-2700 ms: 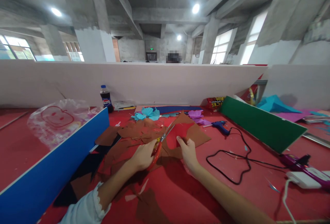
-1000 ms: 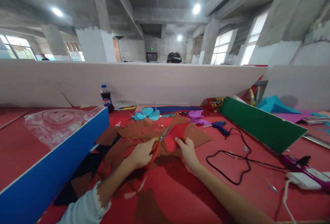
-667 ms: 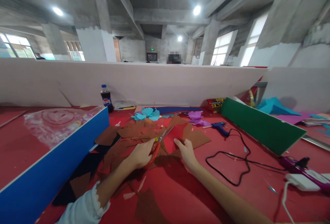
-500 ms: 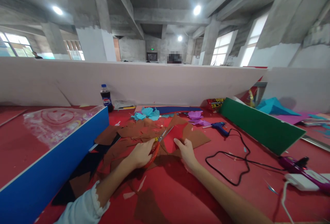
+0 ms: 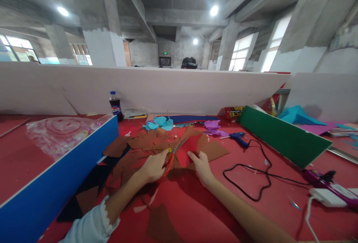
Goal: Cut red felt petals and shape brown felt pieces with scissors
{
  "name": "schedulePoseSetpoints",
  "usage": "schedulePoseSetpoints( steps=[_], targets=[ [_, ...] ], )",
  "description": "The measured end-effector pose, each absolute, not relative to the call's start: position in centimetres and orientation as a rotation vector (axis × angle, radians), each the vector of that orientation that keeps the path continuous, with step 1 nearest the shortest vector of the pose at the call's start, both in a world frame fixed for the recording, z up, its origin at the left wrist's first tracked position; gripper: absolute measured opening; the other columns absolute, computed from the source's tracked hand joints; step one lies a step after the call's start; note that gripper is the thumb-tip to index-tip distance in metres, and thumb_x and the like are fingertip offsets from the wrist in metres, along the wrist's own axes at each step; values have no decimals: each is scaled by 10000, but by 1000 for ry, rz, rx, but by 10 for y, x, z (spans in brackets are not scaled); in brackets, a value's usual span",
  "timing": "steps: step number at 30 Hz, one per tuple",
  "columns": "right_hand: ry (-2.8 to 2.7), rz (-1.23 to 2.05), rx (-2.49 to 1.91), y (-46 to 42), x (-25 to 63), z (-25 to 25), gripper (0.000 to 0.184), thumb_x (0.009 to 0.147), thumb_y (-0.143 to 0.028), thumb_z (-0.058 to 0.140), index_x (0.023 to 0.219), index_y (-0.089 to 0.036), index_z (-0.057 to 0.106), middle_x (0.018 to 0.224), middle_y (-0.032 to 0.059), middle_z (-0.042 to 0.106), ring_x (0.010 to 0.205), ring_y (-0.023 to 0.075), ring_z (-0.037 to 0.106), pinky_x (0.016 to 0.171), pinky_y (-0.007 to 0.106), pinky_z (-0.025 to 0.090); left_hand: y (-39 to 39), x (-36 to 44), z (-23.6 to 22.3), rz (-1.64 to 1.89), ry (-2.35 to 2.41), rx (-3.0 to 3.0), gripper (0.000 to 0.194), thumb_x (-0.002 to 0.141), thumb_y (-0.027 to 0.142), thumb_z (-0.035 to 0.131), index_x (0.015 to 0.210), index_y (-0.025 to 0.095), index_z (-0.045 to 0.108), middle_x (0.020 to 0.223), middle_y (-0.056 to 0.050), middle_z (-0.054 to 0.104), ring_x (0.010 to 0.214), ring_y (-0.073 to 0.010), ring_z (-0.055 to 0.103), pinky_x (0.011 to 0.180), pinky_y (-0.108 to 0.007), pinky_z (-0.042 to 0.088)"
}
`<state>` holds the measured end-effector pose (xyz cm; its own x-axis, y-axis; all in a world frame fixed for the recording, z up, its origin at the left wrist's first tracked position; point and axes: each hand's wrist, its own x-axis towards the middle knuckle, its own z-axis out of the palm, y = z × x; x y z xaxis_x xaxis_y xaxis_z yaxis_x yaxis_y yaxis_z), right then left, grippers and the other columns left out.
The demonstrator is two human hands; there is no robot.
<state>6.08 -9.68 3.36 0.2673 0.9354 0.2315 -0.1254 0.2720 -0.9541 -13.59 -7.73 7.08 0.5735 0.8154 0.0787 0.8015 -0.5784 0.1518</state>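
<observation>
Our left hand (image 5: 152,166) grips the red scissors (image 5: 170,157), blades reaching into the red sheet (image 5: 187,148) that our right hand (image 5: 200,164) pinches just beside them. Brown scraps (image 5: 145,144) crowd the counter (image 5: 201,205); a black cord (image 5: 246,183) loops to the right.

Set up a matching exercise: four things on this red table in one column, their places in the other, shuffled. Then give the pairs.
1. orange-handled scissors
2. dark cola bottle with blue cap
3. blue glue gun
4. green flat board

A. by the white partition, far left
B. leaning at the right
C. in the left hand
D. at the black cord's far end

Pairs: 1-C, 2-A, 3-D, 4-B
</observation>
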Motion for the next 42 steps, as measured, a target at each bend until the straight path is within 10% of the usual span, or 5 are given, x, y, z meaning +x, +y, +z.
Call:
schedulePoseSetpoints(
  steps=[8, 42],
  targets=[
    [-1042, 846, -1081, -99, 58, 38, 246, 672, -340, 581, 553, -155, 471, 504, -48, 414, 495, 83, 337, 474, 215, 288, -79, -134, 74, 148, 1437, 2692, 495, 752, 183, 375, 1244, 174, 320, 1170, -108, 545, 1016, -262, 542, 785, -344, 416],
    [-1089, 961, -1013, -93, 64, 30, 218, 674, -341, 588, 717, -129, 617, 661, 18, 610, 602, 146, 510, 588, 260, 403, -74, -143, 75, 228, 1347, 2728, 508, 765, 220, 353, 1268, 175, 302, 1250, -94, 484, 1095, -246, 486, 865, -372, 391]
  ],
)
